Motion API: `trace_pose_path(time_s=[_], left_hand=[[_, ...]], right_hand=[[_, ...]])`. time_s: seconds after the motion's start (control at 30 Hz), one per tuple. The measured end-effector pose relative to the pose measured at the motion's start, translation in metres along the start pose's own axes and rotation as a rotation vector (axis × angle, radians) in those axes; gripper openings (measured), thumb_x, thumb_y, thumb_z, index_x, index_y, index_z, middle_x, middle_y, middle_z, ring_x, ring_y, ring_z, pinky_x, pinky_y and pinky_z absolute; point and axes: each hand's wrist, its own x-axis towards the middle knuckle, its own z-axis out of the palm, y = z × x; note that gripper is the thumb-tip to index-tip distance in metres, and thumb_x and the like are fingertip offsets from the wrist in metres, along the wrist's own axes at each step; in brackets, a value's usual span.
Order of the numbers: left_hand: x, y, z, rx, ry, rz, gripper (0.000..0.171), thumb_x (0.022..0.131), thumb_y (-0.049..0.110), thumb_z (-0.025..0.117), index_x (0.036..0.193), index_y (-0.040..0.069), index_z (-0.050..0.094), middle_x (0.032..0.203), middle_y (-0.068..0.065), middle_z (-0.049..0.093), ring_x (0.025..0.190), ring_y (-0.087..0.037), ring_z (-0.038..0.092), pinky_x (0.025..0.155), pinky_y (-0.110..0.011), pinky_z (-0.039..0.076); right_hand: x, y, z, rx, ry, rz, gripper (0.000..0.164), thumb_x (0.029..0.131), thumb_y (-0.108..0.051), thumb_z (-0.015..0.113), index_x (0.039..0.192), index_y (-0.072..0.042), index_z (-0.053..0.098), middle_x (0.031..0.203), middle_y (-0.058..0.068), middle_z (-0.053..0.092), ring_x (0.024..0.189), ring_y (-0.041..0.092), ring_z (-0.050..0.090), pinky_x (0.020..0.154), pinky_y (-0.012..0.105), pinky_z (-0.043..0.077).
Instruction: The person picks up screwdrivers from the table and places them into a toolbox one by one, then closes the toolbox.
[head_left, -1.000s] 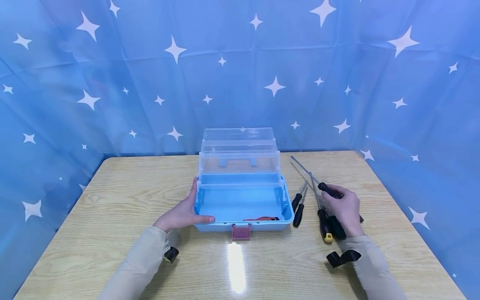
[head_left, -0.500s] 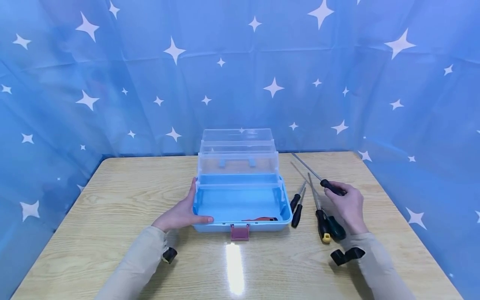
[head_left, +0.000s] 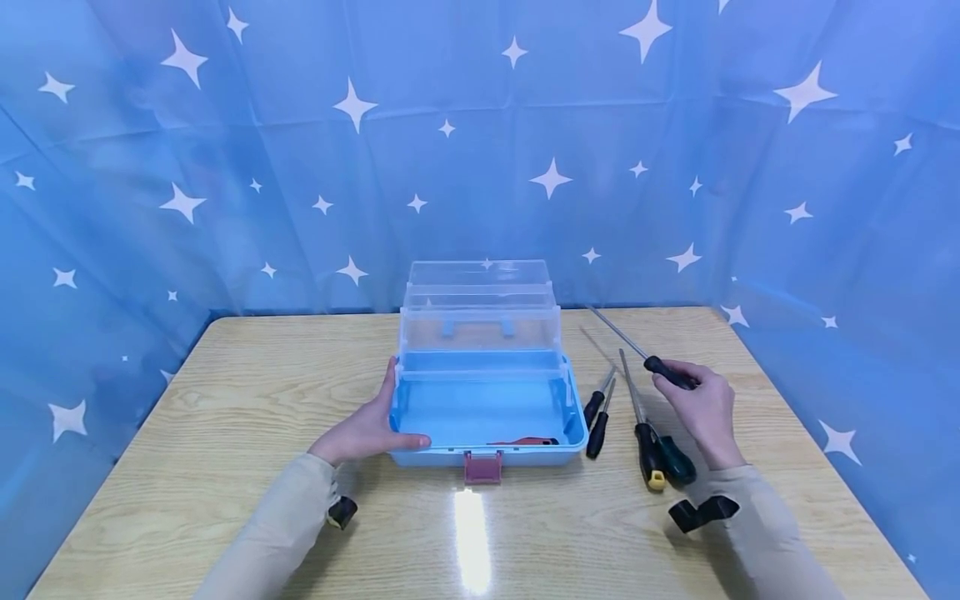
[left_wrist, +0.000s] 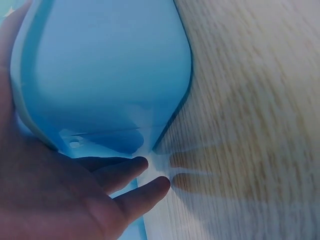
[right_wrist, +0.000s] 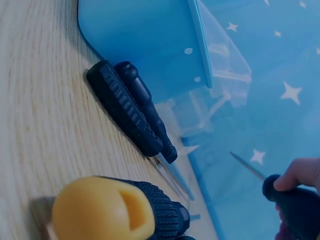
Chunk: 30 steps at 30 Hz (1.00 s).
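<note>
My left hand (head_left: 362, 429) rests against the left end of a light blue toolbox (head_left: 420, 457), its thumb along the front rim. In the left wrist view, two fingers (left_wrist: 145, 197) extend straight beside the box's end wall. My right hand (head_left: 702, 408) holds a long screwdriver (head_left: 663, 369) by its black handle, the shaft pointing up and left over the table's back. Below it lie a black-and-yellow screwdriver (head_left: 648, 450) and a dark green-handled screwdriver (head_left: 677, 463). Two smaller black-handled screwdrivers (head_left: 597, 435) lie against the box's right side.
The box's clear lid (head_left: 480, 329) stands raised at the back, and a purple latch (head_left: 482, 468) hangs at the front. Inside, near the front wall, lies a red-and-black tool (head_left: 528, 441). A blue star-patterned curtain (head_left: 480, 167) hangs behind the wooden table (head_left: 262, 375).
My right hand has lifted the long screwdriver and drawn it slightly right, uncovering the green handle. The left hand stays on the toolbox.
</note>
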Motion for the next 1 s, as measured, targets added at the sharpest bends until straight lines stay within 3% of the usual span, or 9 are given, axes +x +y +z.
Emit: trace_pose_path(time_s=[0.23,1.0], left_hand=[[0.0,0.0,0.0,0.004,0.004,0.002,0.132,0.076,0.043,0.081,0.149,0.019,-0.026,0.159,-0.02,-0.006,0.142,-0.042,0.008,0.109,-0.06,0.021],[-0.001,-0.001,0.001,-0.008,0.011,-0.007,0.131,0.076,0.045,0.08,0.15,0.02,-0.025,0.159,-0.02,-0.004,0.142,-0.043,0.011,0.107,-0.061,0.024]], right_hand=[[-0.003,-0.004,-0.004,0.031,-0.001,-0.003,0.036,0.09,-0.024,0.068,0.115,0.003,0.069,0.112,0.022,0.063,0.075,-0.007,0.05,0.056,0.015,0.044],[-0.01,-0.023,-0.014,0.06,0.044,-0.15,0.031,0.089,-0.017,0.069,0.112,0.003,0.07,0.104,0.015,0.063,0.079,-0.004,0.051,0.059,0.01,0.044]])
